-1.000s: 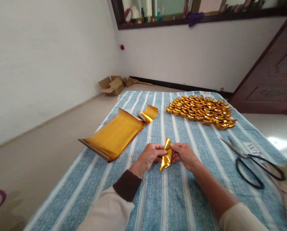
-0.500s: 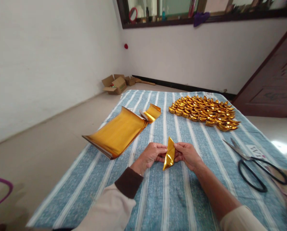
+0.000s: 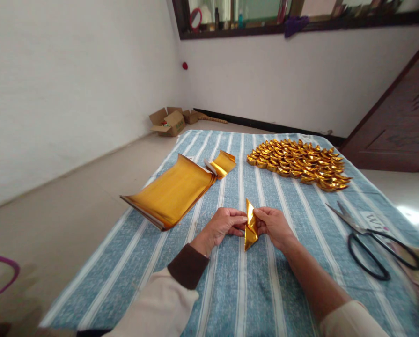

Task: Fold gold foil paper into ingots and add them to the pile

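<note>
I count one folded gold foil piece point(image 3: 251, 225) between my two hands, left hand point(image 3: 224, 226) and right hand point(image 3: 273, 224). To the left lies one stack of gold sheets point(image 3: 170, 192), with one curled sheet point(image 3: 222, 163) at its far end. On the far right sits one heap of gold ingots point(image 3: 298, 163), too many to count. One pair of scissors point(image 3: 372, 242) lies on the right. Two cardboard boxes point(image 3: 172, 120) stand far off.
</note>
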`<state>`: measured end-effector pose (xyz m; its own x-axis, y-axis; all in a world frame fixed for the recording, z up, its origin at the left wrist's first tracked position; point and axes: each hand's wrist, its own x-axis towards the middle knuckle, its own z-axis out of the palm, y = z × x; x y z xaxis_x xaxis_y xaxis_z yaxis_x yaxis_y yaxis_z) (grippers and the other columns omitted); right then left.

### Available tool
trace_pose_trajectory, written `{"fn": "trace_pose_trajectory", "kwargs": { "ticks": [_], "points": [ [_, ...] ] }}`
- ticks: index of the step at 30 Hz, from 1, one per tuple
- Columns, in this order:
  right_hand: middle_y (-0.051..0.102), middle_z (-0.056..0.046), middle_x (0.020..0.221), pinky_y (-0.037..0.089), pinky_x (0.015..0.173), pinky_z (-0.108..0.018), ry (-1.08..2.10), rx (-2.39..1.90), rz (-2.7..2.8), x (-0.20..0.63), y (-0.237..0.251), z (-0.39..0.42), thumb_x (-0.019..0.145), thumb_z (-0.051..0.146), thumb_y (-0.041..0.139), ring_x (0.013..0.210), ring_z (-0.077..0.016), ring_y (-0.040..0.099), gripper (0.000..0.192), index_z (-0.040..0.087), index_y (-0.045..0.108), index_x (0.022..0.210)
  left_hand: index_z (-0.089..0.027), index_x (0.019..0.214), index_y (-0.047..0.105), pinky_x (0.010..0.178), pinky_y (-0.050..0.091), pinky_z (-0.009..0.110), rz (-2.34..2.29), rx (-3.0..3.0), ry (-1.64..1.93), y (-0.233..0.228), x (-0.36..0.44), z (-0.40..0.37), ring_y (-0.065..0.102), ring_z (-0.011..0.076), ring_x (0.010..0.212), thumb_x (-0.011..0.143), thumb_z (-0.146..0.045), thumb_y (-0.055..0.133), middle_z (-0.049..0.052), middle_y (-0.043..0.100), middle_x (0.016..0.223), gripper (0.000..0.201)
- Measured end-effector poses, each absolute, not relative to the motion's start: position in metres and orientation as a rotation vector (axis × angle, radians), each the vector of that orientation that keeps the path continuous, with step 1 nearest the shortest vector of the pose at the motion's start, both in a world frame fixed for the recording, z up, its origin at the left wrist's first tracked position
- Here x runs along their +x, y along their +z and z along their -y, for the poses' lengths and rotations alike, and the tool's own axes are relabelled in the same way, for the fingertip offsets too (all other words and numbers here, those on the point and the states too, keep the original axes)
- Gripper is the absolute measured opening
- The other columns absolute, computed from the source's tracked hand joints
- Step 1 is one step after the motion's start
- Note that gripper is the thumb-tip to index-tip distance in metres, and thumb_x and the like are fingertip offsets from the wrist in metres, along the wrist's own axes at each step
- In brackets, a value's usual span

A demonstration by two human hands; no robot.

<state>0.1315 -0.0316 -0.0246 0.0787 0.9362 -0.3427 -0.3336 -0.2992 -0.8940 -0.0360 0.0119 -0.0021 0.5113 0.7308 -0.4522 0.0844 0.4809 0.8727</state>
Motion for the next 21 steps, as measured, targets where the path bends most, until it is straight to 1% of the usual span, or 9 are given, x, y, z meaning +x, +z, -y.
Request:
{"fn": "trace_pose_trajectory", "kwargs": {
  "ticks": [3, 7, 10, 14, 17, 21],
  "points": [
    [0.063, -0.001, 0.054, 0.046, 0.039, -0.018, 1.446, -1.264, 0.682, 0.130, -0.024, 0.032, 0.067, 0.042, 0.077, 0.044, -0.0090, 0.055, 0.030, 0.013, 0.067, 0.068, -0.011, 0.090, 0.073, 0.060, 0.054, 0.023, -0.973, 1.010, 0.487, -0.002, -0.035, -0.010, 0.068, 0.0149, 0.067, 0.068, -0.032, 0.080, 0.009, 0.074, 0.080, 0.031],
    [0.064, -0.001, 0.054, 0.046, 0.039, -0.019, 1.420, -1.280, 0.670, 0.128, -0.024, 0.032, 0.068, 0.041, 0.075, 0.044, -0.0105, 0.057, 0.028, 0.014, 0.067, 0.070, -0.011, 0.098, 0.070, 0.059, 0.054, 0.024, -1.019, 1.032, 0.550, -0.002, -0.031, -0.007, 0.069, 0.0162, 0.068, 0.063, -0.020, 0.082, 0.006, 0.073, 0.079, 0.039],
    [0.065, -0.001, 0.055, 0.048, 0.039, -0.020, 1.426, -1.294, 0.681, 0.128, -0.025, 0.032, 0.068, 0.041, 0.075, 0.045, -0.0117, 0.059, 0.028, 0.015, 0.067, 0.071, -0.011, 0.095, 0.069, 0.057, 0.054, 0.025, -1.027, 1.022, 0.593, -0.003, -0.028, -0.005, 0.067, 0.0150, 0.063, 0.060, -0.013, 0.082, 0.003, 0.070, 0.073, 0.038],
    [0.066, -0.002, 0.055, 0.050, 0.040, -0.021, 1.446, -1.271, 0.708, 0.130, -0.028, 0.031, 0.067, 0.042, 0.075, 0.045, -0.0124, 0.059, 0.029, 0.015, 0.066, 0.071, -0.011, 0.092, 0.069, 0.053, 0.050, 0.023, -1.047, 1.029, 0.641, -0.004, -0.024, -0.002, 0.062, 0.0119, 0.055, 0.060, -0.007, 0.078, 0.000, 0.066, 0.065, 0.033],
    [0.067, -0.002, 0.056, 0.051, 0.040, -0.021, 1.420, -1.278, 0.728, 0.131, -0.029, 0.032, 0.067, 0.042, 0.076, 0.045, -0.0124, 0.060, 0.029, 0.015, 0.066, 0.073, -0.011, 0.091, 0.070, 0.051, 0.047, 0.021, -1.057, 1.043, 0.685, -0.006, -0.022, -0.001, 0.058, 0.0095, 0.050, 0.060, -0.006, 0.078, -0.001, 0.064, 0.061, 0.032],
    [0.067, -0.002, 0.056, 0.049, 0.040, -0.020, 1.364, -1.315, 0.742, 0.131, -0.029, 0.033, 0.066, 0.042, 0.076, 0.046, -0.0122, 0.061, 0.031, 0.014, 0.067, 0.074, -0.011, 0.091, 0.070, 0.050, 0.045, 0.021, -1.062, 1.055, 0.688, -0.006, -0.022, 0.000, 0.059, 0.0096, 0.051, 0.061, -0.007, 0.080, 0.000, 0.066, 0.063, 0.032]
  ]
}}
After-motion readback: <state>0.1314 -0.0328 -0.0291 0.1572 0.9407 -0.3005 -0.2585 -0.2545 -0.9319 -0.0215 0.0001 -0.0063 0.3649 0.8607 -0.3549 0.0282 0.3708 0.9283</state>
